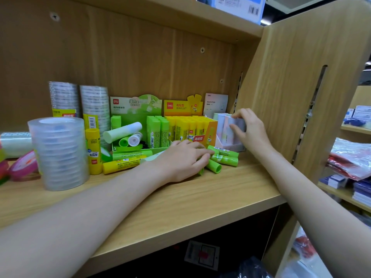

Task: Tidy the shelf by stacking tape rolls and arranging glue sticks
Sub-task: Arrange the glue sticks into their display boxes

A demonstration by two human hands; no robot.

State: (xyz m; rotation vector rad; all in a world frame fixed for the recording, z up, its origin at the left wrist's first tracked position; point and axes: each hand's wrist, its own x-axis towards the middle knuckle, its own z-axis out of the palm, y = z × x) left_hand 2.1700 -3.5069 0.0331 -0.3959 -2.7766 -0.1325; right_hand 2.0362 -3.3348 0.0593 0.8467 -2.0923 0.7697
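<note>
Shelf board (200,197): pale wood-grain laminate, flat, front edge running from 8 o'clock to 3 o'clock; bare strip along that edge in front of the goods.
Pink tape roll (24,166): glossy ring, tilted, at far 9 o'clock, just beside the clear stack.
Front tape stack (58,153): clear, shiny rolls in one cylindrical column, upright near the front edge.
Rear tape stacks (80,101): two taller clear columns with yellow labels, against the back panel at 10 o'clock.
Upright yellow glue stick (93,151): smooth plastic cylinder, standing just beside the front tape stack.
Lying yellow glue stick (122,164): on its side on the board, left of the left hand.
Green display box (138,125): card tray holding upright green sticks and loose tubes lying across one another.
Yellow display box (188,127): card tray, packed rows of upright yellow sticks, at 12 o'clock.
Left hand (180,159): palm down, fingers curled over the loose green glue sticks (224,157), which lie on the board in front of the yellow display box.
Pastel box (226,133): pale card tray of pastel sticks, close to the side panel.
Right hand (249,131): thumb and fingers pinching one pastel stick (239,123) at the box top.
Side panel (301,97): wood-grain upright with slotted metal rail; little room beside the right hand.
</note>
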